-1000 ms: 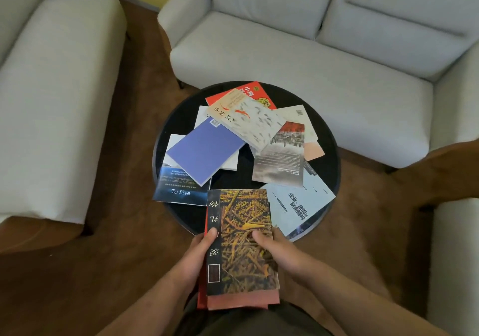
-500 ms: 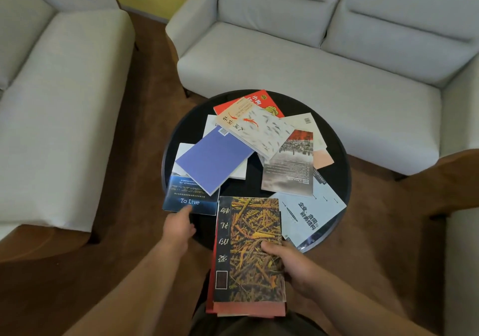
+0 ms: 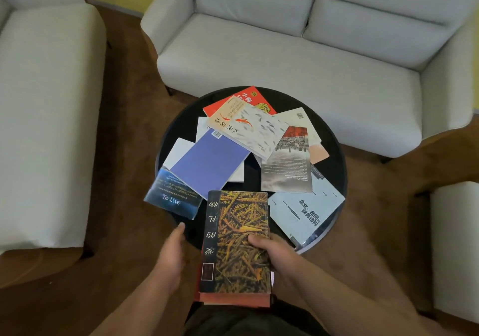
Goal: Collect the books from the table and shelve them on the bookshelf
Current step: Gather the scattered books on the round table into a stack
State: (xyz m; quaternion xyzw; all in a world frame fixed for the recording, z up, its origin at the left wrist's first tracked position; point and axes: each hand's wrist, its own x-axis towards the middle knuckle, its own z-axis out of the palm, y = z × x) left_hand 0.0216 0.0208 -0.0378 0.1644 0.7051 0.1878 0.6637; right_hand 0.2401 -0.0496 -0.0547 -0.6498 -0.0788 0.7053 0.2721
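Black table [image 3: 300, 100], red book [image 3: 246, 100] at twelve o'clock, cream book [image 3: 248, 128] speckled with grey fish, plain violet book [image 3: 207, 162], navy book [image 3: 172, 195] at eight o'clock, straw-patterned book [image 3: 238, 219] gold on black, brown carpet [image 3: 124, 232].

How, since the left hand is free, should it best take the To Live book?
Pinch the To Live book at its near-left corner, from the near left: that corner seems to overhang the table rim, leaving room beneath; the purple book overlaps its far edge.
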